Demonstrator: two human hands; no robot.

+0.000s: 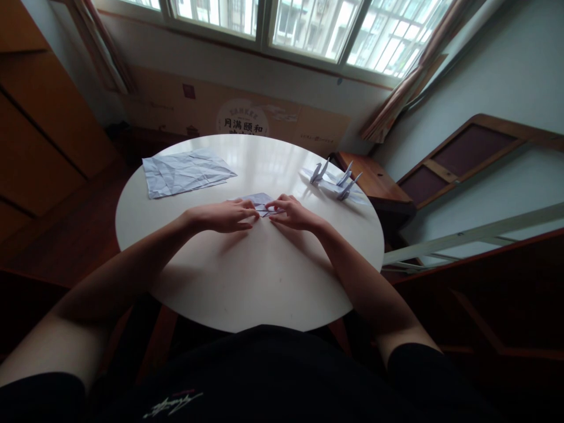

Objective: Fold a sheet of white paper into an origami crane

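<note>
A partly folded sheet of paper (257, 198) lies at the middle of the round white table, under both hands. My left hand (227, 215) comes from the left, its bent fingers closed on the near left part of the paper. From the right, my right hand (297, 214) pinches the near right edge, thumb below and fingers above. The fingertips of both hands are close together, with a small creased flap between them. My fingers hide part of the paper's outline.
Crumpled, creased paper (187, 170) lies flat at the table's (264, 282) back left. Several folded paper cranes (343, 187) stand on paper at the right. Beyond the table's right edge is a wooden stool or small cabinet (374, 181); a window (308, 26) runs along the back wall.
</note>
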